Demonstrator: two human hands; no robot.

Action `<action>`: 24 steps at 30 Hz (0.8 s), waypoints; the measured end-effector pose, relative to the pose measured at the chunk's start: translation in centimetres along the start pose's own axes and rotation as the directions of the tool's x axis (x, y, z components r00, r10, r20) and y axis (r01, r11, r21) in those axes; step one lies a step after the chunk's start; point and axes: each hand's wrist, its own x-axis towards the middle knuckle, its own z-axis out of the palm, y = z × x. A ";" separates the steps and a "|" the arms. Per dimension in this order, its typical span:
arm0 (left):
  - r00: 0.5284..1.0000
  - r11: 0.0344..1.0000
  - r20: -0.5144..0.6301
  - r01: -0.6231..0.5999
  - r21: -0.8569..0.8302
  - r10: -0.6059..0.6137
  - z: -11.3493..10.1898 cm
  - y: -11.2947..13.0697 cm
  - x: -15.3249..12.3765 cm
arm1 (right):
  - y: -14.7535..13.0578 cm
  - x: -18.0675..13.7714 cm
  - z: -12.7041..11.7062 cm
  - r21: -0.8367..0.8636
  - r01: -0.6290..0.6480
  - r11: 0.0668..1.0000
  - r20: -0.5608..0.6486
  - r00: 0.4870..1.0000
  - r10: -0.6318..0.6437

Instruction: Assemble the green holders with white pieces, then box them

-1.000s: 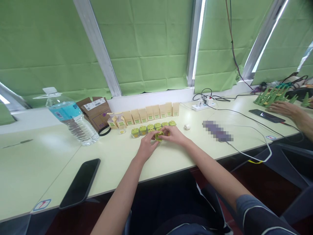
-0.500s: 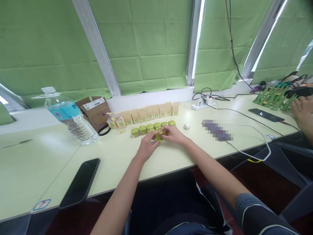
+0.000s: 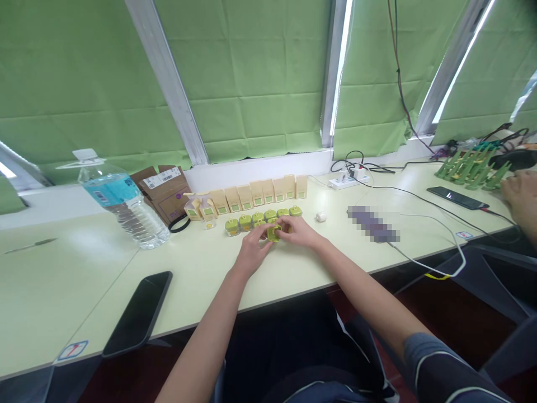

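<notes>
Between my fingers, low over the table, is a small green lid (image 3: 274,233) with its hollow side turned towards me. My left hand (image 3: 253,246) grips its left edge, while my right hand (image 3: 298,230) pinches it from the right. Just behind my hands stand several small clear jars with green lids (image 3: 245,221), partly covered by my fingers. A clear jar without a green lid (image 3: 208,223) sits to their left. Further back runs a row of small cream boxes (image 3: 257,193); the leftmost ones have their flaps up.
Left of the boxes are a brown carton (image 3: 164,193), a black ring (image 3: 179,224) and a large water bottle (image 3: 126,201). A phone (image 3: 138,313) lies near the front edge. Rightward are a white earbud case (image 3: 321,216), a power strip (image 3: 349,181), cables and another person's hand (image 3: 520,196).
Both my hands keep hold of the green lid in almost the same place. The other person's hand at the right has shifted slightly. The view has moved very little.
</notes>
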 end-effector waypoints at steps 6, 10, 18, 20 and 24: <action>1.000 0.999 -0.012 0.023 -0.024 -0.023 -0.1 0.3 0.0 | -0.3 0.0 -0.1 0.010 -0.019 1.000 -0.004 1.000 0.019; 0.999 0.999 -0.010 0.040 -0.035 -0.041 -0.1 0.4 0.0 | -0.5 0.0 -0.1 0.013 -0.019 1.000 -0.011 1.000 0.019; 0.999 0.999 -0.008 0.037 -0.036 -0.037 -0.1 0.1 -0.1 | -0.4 0.0 -0.1 0.005 -0.016 1.000 -0.007 1.000 0.016; 0.999 0.999 -0.012 0.034 -0.033 -0.034 -0.1 0.1 -0.1 | -0.5 0.0 -0.1 0.000 -0.011 1.000 -0.007 1.000 0.011; 0.999 0.999 -0.019 0.037 -0.036 -0.037 0.0 -0.1 -0.1 | -0.7 -0.1 -0.1 -0.016 0.016 1.000 -0.018 1.000 -0.017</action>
